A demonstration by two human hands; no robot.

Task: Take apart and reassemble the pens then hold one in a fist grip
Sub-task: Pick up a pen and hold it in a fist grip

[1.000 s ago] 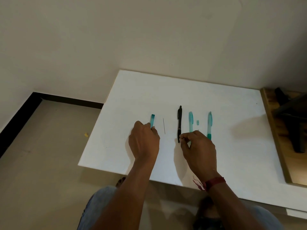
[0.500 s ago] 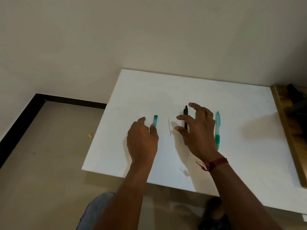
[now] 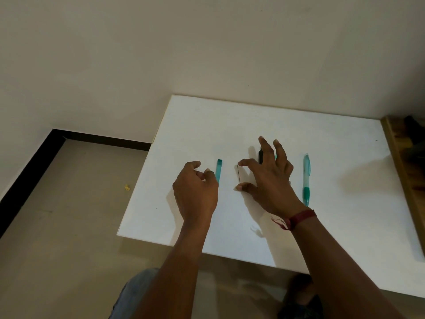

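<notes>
The fingers (image 3: pixel 268 143) of the right hand (image 3: pixel 269 178) are spreading wide apart and are holding nothing. The pointer finger and thumb of that hand are reaching out on either end of a thin dark refill (image 3: pixel 238 173) that is lying on the white tabletop (image 3: pixel 345 226). I cannot tell if they are touching it. The fingers (image 3: pixel 195 164) of the left hand (image 3: pixel 195 192) are curling in loosely, and they are empty too. Just beside the left hand's thumb, a short teal pen piece (image 3: pixel 219 170) is lying flat. A black pen (image 3: pixel 260 156) is lying partly under the right hand's long fingers, so only its far end is showing. A little bit of teal is peeking out between those fingers, too hidden to name. A whole teal pen (image 3: pixel 306 179) is lying to the right of the right hand, near it but apart. A red thread band (image 3: pixel 301 217) is sitting on the right wrist. Past the tabletop's right edge a wooden surface (image 3: pixel 400 153) is showing. On the floor (image 3: pixel 69 226) to the left, a small yellow scrap (image 3: pixel 126 187) is lying.
</notes>
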